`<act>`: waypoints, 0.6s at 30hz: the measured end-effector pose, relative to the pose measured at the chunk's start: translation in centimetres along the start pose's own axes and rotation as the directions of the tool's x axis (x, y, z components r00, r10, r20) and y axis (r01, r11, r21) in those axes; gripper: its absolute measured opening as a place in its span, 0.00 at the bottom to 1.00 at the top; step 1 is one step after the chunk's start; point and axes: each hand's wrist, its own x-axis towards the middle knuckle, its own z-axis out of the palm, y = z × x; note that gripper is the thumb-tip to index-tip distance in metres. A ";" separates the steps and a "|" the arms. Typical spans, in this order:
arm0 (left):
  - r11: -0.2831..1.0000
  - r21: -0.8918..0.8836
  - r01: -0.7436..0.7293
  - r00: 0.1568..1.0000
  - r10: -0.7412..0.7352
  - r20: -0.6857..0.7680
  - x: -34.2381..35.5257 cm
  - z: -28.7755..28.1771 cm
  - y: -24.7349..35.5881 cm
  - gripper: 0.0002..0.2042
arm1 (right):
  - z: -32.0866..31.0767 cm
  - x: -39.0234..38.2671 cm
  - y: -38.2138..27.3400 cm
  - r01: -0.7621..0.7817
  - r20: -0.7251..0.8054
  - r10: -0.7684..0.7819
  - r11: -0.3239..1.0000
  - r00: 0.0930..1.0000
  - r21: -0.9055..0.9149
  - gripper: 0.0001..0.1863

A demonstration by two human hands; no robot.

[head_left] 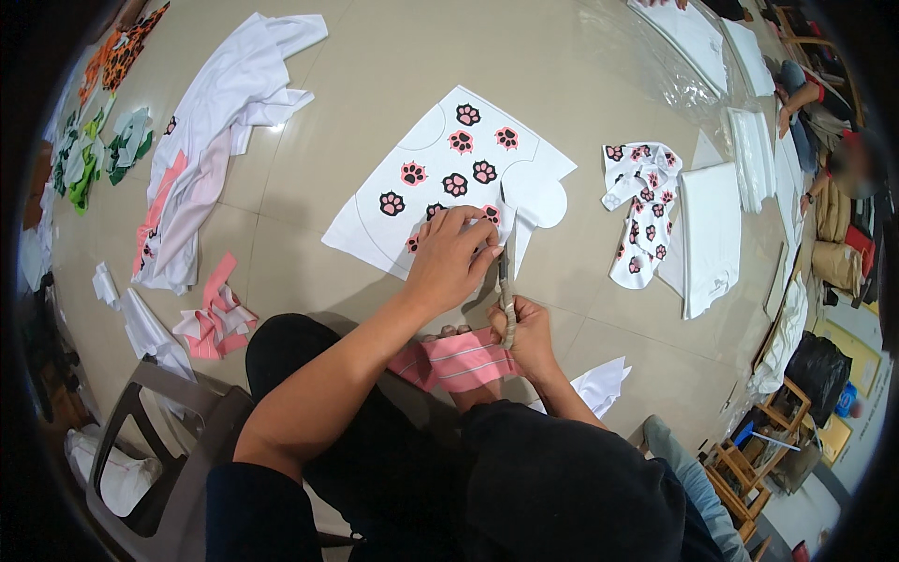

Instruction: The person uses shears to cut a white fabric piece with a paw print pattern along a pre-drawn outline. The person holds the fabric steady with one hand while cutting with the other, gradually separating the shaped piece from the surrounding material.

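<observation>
A white cloth piece with pink and black paw prints (454, 184) spreads over the floor in front of me. My left hand (454, 251) pinches its near right edge, covering some of the prints. Scissors with wrapped handles (507, 314) are in my right hand (527, 335), their blades pointing away from me at the cloth edge beside my left fingertips. How far the blades are apart is hard to see. A white flap (538, 199) folds back just beyond the blades. Below my right hand, a pink striped strip (468, 361) lies over my foot, whose toes show.
White and pink cloth (211, 140) lies to the left, near pink strips (220, 318) and a brown plastic chair (159, 421). Right of the paw-print piece are more printed cut pieces (643, 201) and folded white cloth (709, 234). Other people sit at the far right.
</observation>
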 end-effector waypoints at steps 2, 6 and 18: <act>1.000 -0.007 -0.002 1.000 0.002 -0.006 0.0 -0.1 0.0 0.07 | 0.1 0.1 0.3 0.002 -0.004 -0.002 1.000 1.000 0.003 0.07; 1.000 -0.020 0.018 1.000 -0.018 0.001 0.0 -0.1 0.1 0.08 | 0.8 -0.2 0.5 0.019 -0.001 -0.019 1.000 1.000 0.021 0.07; 0.985 -0.136 0.103 0.994 -0.098 0.041 0.0 0.0 0.4 0.08 | 3.1 -0.3 -1.0 0.015 -0.066 -0.011 0.999 0.998 0.049 0.09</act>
